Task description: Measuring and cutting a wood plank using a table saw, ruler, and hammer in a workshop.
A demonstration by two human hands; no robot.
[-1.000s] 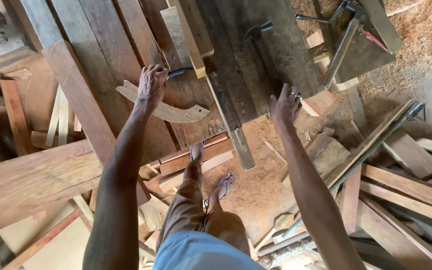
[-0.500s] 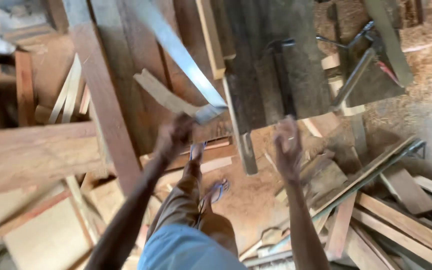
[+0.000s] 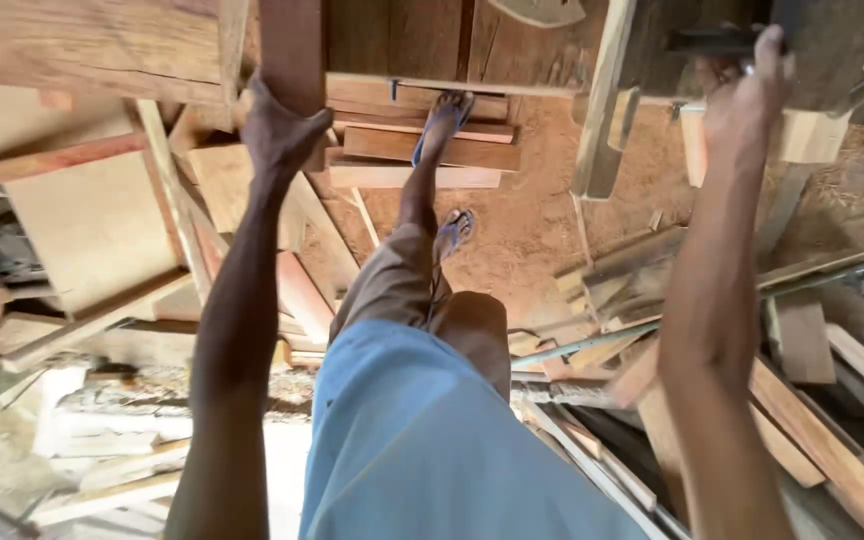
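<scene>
My left hand (image 3: 277, 130) is closed around the lower end of a reddish-brown wooden plank (image 3: 292, 45) that runs up out of the top of the view. My right hand (image 3: 747, 100) reaches up to the edge of a dark wooden bench (image 3: 832, 40), its fingers lying against a dark metal bar (image 3: 702, 40). Whether it grips the bar is not clear. Between my arms are my blue shirt and brown trousers. One foot in a blue sandal (image 3: 447, 110) rests on a stack of short planks (image 3: 422, 150). The other foot (image 3: 455, 230) stands on the sawdust floor.
Flat boards (image 3: 92, 230) and offcuts lie piled at the left. Slats and long strips (image 3: 802, 420) are heaped at the right, with a metal bar (image 3: 832, 275) across them. A pale upright batten (image 3: 602, 100) leans by the bench. Sawdust floor (image 3: 532, 220) shows in the middle.
The view has tipped down and moved closer. My left hand went from the bench top to the plank's end and closed on it. My right hand rose to the bench edge.
</scene>
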